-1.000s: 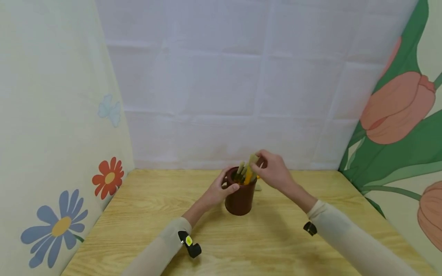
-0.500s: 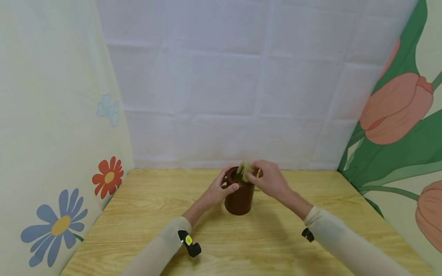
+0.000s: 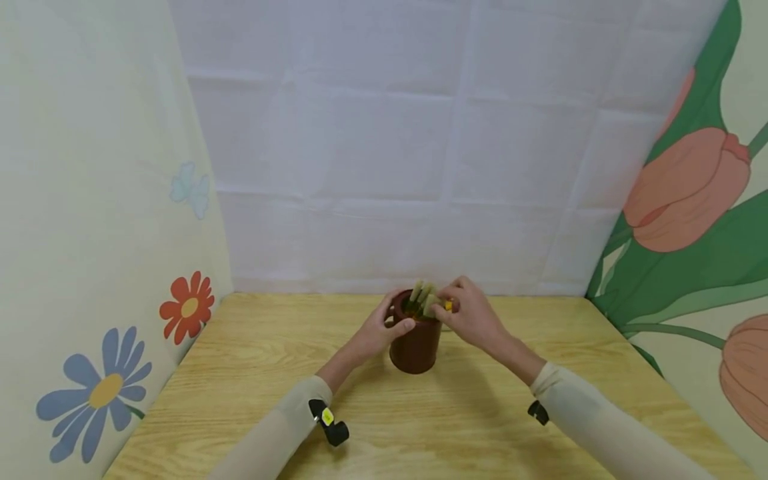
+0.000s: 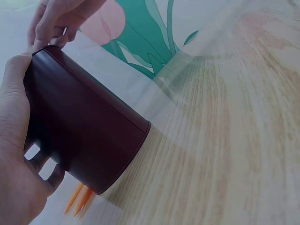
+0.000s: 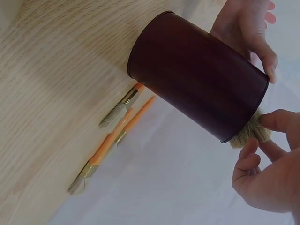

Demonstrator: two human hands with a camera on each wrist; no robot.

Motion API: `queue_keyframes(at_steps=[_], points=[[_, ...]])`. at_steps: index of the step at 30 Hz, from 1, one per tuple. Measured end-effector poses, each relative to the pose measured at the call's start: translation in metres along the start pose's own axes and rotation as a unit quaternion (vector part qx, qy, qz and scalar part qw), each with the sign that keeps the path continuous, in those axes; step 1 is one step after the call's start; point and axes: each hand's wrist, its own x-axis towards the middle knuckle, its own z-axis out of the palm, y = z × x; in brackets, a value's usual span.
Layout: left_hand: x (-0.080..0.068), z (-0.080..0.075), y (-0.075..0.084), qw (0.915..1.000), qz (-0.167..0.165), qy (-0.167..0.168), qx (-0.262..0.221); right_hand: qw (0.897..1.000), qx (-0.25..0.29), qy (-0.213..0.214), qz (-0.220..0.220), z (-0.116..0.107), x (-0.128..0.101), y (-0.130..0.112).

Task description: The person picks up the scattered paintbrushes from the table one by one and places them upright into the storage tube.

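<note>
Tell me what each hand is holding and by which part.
Left hand grips the cup by its side near the rim. Right hand pinches a brush in the cup by its bristle end.

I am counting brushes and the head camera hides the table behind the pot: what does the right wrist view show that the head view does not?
Only the right wrist view shows the loose brushes with orange handles lying on the table beside the brown pot. Only the head view shows the flower-printed side panels and both sleeves. Both show the left hand gripping the pot and the right hand pinching bristles at its rim.
</note>
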Motion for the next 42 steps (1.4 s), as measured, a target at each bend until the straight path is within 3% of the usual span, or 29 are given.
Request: queue_keyframes(at_steps=[12,18,23,29,35,42], points=[[-0.002,0.0,-0.002,1.0,-0.005,0.0,-0.006,0.999,0.028,0.021,-0.031,-0.005,0.009,0.01],[-0.003,0.0,0.001,0.9999,-0.008,0.006,0.002,0.997,0.045,0.059,-0.031,-0.01,0.023,0.035],[-0.005,-0.002,0.002,0.9999,-0.009,0.005,0.003,0.998,0.025,0.059,-0.027,-0.003,0.028,0.065],[-0.006,-0.002,-0.001,0.9999,0.008,-0.005,0.006,0.999,-0.013,0.034,0.039,0.011,0.026,0.098],[-0.008,-0.004,0.001,1.0,0.0,-0.006,0.003,0.993,-0.018,0.003,0.12,0.024,0.027,0.115],[-0.012,-0.002,0.006,1.0,-0.001,-0.002,0.009,0.962,-0.018,-0.052,0.266,0.041,0.034,0.126]])
